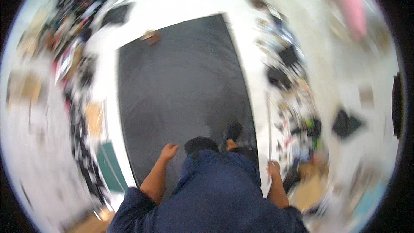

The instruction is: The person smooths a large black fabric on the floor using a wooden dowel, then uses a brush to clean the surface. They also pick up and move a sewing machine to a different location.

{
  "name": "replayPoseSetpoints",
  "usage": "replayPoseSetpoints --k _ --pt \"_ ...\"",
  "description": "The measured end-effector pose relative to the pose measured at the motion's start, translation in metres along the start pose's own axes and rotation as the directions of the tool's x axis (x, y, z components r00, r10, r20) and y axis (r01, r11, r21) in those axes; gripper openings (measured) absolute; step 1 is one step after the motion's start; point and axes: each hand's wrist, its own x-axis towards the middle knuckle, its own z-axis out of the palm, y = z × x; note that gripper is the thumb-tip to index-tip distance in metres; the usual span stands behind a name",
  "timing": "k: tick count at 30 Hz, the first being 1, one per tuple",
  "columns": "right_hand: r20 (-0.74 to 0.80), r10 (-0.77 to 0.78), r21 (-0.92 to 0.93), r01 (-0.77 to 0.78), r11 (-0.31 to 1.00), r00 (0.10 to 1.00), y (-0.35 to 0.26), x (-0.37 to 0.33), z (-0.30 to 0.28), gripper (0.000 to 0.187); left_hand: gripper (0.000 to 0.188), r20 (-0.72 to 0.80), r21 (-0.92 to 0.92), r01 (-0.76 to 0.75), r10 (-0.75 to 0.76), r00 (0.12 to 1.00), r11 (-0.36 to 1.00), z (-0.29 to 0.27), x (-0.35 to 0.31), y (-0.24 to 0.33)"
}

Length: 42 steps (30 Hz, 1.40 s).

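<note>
- We are looking down at a large dark grey mat (181,86) that is lying flat on a white floor (254,73); its surface is looking plain and slightly mottled, and its straight edges are bending with the lens.
- Our left hand (168,151) is hanging just above the near part of the mat, fingers loosely curled and holding nothing.
- Our right hand (273,168) is hanging at the mat's right edge, over the white floor; the blur is too heavy for us to tell how its fingers are standing or whether they are gripping anything.
- Our 2 dark shoes (200,143) are standing on the near end of the mat, between the 2 hands, below a dark blue garment (215,194).
- A small brownish thing (151,37) is sitting at the mat's far left corner; we cannot tell what it is.
- Blurred clutter (289,99) is lining the floor to the right, and more clutter is running along the left side.
</note>
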Motion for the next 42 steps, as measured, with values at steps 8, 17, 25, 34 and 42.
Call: replayPoseSetpoints --k 8,17,25,34,42 --pt "0.364 -0.046 -0.516 0.242 0.822 0.93 -0.254 0.16 0.052 0.033 0.05 -0.171 -0.446 0.181 -0.282 0.944 0.877 0.047 -0.023 0.079" --pt "0.615 -0.086 -0.636 0.558 0.533 0.784 -0.548 0.248 0.242 0.038 0.048 -0.044 -0.581 0.517 -0.659 0.751 0.628 0.15 0.016 0.041" --pt "0.655 -0.083 -0.664 0.625 0.41 0.751 -0.687 0.282 0.324 0.042 0.048 -0.215 -0.82 0.209 -0.624 0.751 0.534 -0.002 0.124 0.156" --pt "0.686 0.031 -0.717 0.668 0.198 0.727 -0.804 0.412 0.295 0.048 0.045 -0.213 -0.884 0.226 -0.785 0.582 0.408 -0.068 0.173 0.224" --pt "0.669 -0.615 -0.554 0.832 -0.04 0.417 -0.94 0.482 0.326 0.045 0.036 0.118 -0.94 0.307 -0.705 0.699 0.147 -0.048 0.245 0.337"
